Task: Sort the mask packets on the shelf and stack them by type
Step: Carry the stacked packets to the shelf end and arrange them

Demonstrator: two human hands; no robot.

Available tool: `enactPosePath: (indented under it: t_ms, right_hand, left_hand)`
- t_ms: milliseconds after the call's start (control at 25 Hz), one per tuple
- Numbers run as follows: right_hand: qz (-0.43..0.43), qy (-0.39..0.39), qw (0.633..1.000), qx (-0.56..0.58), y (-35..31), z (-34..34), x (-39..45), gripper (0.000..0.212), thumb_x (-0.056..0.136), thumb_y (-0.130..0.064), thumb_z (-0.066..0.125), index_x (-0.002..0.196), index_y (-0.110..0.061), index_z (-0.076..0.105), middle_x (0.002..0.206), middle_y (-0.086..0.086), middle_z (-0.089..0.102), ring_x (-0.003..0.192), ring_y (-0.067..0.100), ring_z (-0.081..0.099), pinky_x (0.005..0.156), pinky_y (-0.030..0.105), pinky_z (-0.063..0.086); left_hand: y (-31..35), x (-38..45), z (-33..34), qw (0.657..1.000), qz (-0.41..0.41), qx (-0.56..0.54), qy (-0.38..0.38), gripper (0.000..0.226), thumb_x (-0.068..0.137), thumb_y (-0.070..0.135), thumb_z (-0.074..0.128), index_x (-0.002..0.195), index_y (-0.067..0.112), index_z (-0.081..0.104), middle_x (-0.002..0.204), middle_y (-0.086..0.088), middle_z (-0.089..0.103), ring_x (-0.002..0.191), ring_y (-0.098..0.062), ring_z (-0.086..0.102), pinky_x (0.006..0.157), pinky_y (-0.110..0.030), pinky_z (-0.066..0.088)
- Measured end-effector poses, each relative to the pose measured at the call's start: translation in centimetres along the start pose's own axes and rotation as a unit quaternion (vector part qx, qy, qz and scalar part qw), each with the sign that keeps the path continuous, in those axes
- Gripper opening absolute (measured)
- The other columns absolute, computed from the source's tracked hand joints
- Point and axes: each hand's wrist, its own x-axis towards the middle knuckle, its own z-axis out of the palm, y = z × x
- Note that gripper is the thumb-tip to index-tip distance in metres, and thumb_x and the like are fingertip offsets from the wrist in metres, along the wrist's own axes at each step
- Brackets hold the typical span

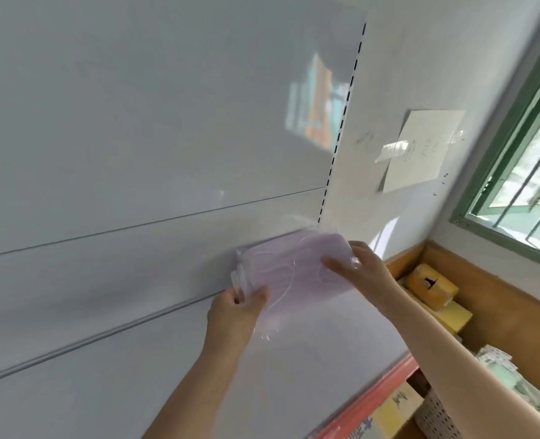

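Two bare forearms, no sleeves, rings or watch on the hands (297, 286).

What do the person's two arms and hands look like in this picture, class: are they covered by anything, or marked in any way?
Both arms are bare from where they enter the picture: no sleeves show. The left hand and the right hand wear no gloves. No rings, watch, bracelet or markings can be seen, though the picture is somewhat blurred, so small details could be missed.
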Motion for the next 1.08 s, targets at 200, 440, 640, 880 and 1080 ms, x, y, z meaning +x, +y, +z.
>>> enactPosePath:
  t_ms: [200,440,640,880,1080]
  right_hand:
    - [0.056,-0.119,0.990,-0.048,3.8,2.3,9.0,0.079,0.072,-0.057,0.081,0.135,-0.021,0.047,0.136,0.000,0.053,0.122,0.021,0.053,0.096,0.032,0.044]
    - [0.081,-0.320,0.942,0.057,6.3,0.8,10.3,0.063,0.063,-0.074,0.073,0.097,-0.021,0.078,0.099,-0.005,0.076,0.102,0.014,0.070,0.100,0.038,0.050]
    - [0.010,-0.384,0.902,0.198,5.7,-0.1,7.4,0.051,0.072,-0.048,0.083,0.113,-0.021,0.070,0.111,0.006,0.073,0.107,0.025,0.068,0.089,0.031,0.051]
    - [-0.224,-0.359,0.898,0.122,7.0,-0.2,5.0,0.128,0.052,-0.049,0.093,0.153,-0.043,0.015,0.154,-0.005,0.039,0.142,0.009,0.038,0.116,0.029,0.034]
    - [-0.193,-0.453,0.862,0.118,7.0,0.5,5.5,0.120,0.049,-0.059,0.092,0.149,-0.047,0.028,0.133,-0.025,0.054,0.129,0.011,0.053,0.102,0.017,0.044]
  left_hand:
    - [-0.6,4.9,4.6,0.987,-0.078,-0.120,0.077,0.088,0.046,0.065,0.078,0.111,0.007,0.063,0.111,-0.019,0.070,0.091,-0.028,0.068,0.081,-0.039,0.056]
    - [2.1,5.6,5.3,0.952,-0.170,-0.250,-0.043,0.049,0.069,0.032,0.084,0.111,0.009,0.074,0.102,-0.014,0.077,0.083,-0.025,0.074,0.072,-0.032,0.059]
    - [1.7,0.6,2.9,0.969,-0.066,-0.195,-0.140,0.044,0.079,0.020,0.075,0.122,0.013,0.071,0.123,-0.013,0.071,0.115,-0.029,0.068,0.096,-0.040,0.055]
    - [0.4,-5.0,0.0,0.988,0.125,0.024,-0.087,0.081,0.070,0.014,0.091,0.138,0.034,0.053,0.137,0.010,0.062,0.127,-0.008,0.058,0.101,-0.019,0.047]
    - [-1.9,-6.2,-0.1,0.990,0.096,0.101,-0.030,0.079,0.068,0.017,0.092,0.127,0.051,0.053,0.124,0.017,0.068,0.114,-0.004,0.065,0.098,-0.024,0.051]
